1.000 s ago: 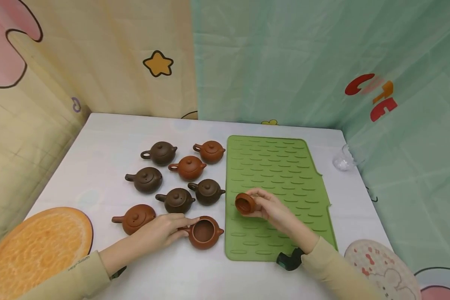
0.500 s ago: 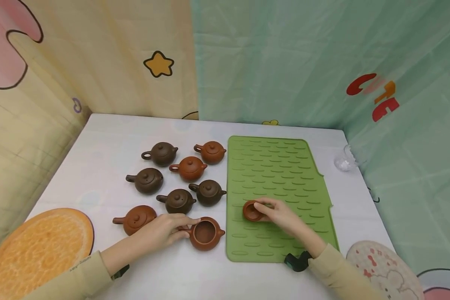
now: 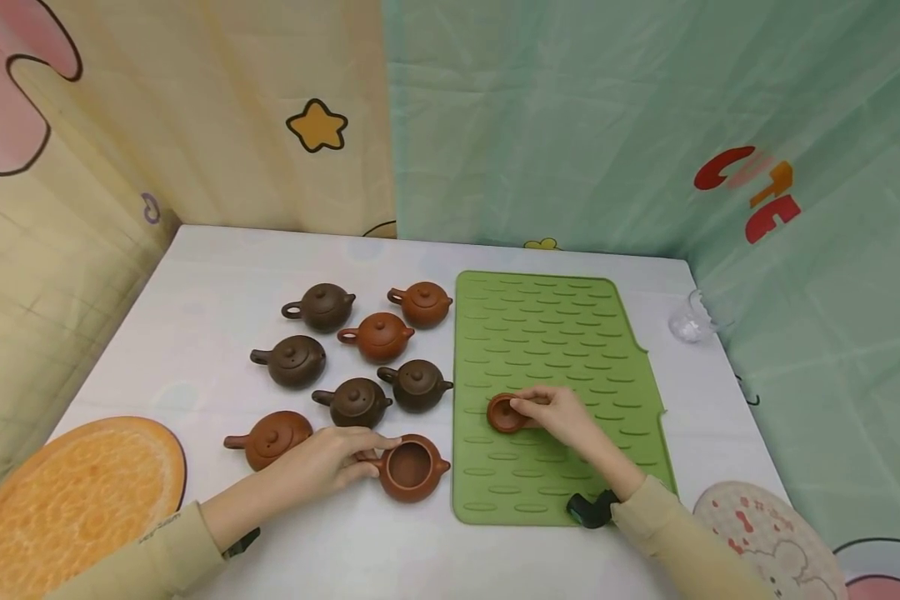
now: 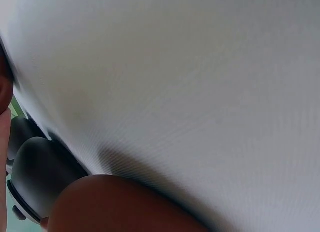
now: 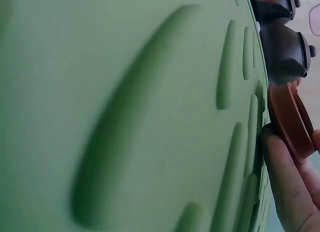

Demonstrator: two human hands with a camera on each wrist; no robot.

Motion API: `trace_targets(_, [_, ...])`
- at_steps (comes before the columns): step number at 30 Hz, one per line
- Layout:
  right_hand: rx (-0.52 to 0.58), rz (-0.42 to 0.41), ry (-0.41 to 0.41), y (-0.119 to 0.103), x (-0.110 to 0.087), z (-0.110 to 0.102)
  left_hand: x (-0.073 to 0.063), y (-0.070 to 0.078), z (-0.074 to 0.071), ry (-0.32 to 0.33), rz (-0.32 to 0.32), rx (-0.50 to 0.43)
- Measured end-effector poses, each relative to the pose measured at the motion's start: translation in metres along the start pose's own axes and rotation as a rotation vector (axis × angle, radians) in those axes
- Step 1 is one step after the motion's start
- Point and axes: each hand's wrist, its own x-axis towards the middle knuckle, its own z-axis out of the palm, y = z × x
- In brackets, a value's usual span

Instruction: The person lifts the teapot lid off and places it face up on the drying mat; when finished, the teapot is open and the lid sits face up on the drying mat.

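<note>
In the head view, a reddish-brown clay teapot (image 3: 414,492) stands without its lid, its dark inside facing up. My left hand (image 3: 335,457) grips its handle, which is mostly hidden by the fingers. Between thumb and fingers, my right hand (image 3: 562,417) pinches a reddish-brown teapot lid (image 3: 492,423), hollow side up, over the green ribbed mat (image 3: 540,467). The right wrist view has this lid (image 5: 287,119) side-on at the right edge, low against the mat. A lidded reddish teapot (image 3: 273,437) sits just behind my left wrist.
Several lidded teapots stand left of the mat, among them a dark brown one (image 3: 418,386) and an orange-brown one (image 3: 378,337). An orange-slice mat (image 3: 90,492) lies at left, a round mouse-print mat (image 3: 757,533) at right. A clear glass item (image 3: 688,321) stands at the table's right edge.
My right hand has brought the lid slightly right and down to the mat, turning its hollow side from facing sideways to facing up. The left hand keeps holding the teapot handle.
</note>
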Motion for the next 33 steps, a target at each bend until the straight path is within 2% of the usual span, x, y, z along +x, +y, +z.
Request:
trace_targets(4, [0.019, 0.027, 0.004, 0.002, 0.004, 0.001, 0.000, 0.001, -0.001, -0.009, 0.001, 0.012])
trace_targets(15, [-0.065, -0.029, -0.028, 0.001, 0.003, 0.004, -0.002, 0.001, -0.001, -0.019, -0.015, -0.006])
trace_targets(20, [-0.152, -0.047, -0.026, -0.001, 0.001, 0.001, -0.003, 0.002, 0.001, 0.018, -0.012, 0.017])
trace_targets(23, [-0.212, -0.057, -0.017, -0.003, 0.002, -0.002, -0.003, 0.006, 0.000, 0.046, -0.016, 0.064])
trace_targets(25, [-0.248, -0.070, -0.009, -0.005, 0.003, -0.004, -0.001, 0.008, -0.005, 0.068, -0.009, 0.093])
trace_targets(28, [-0.275, -0.110, 0.000, -0.011, 0.006, -0.006, 0.007, 0.013, -0.021, 0.115, 0.018, 0.132])
trace_targets(31, [-0.292, -0.165, 0.017, -0.023, 0.011, -0.007, 0.021, 0.016, -0.041, 0.172, 0.042, 0.158])
trace_targets(33, [-0.287, -0.202, 0.020, -0.034, 0.015, -0.006, 0.032, 0.017, -0.056, 0.192, 0.036, 0.181])
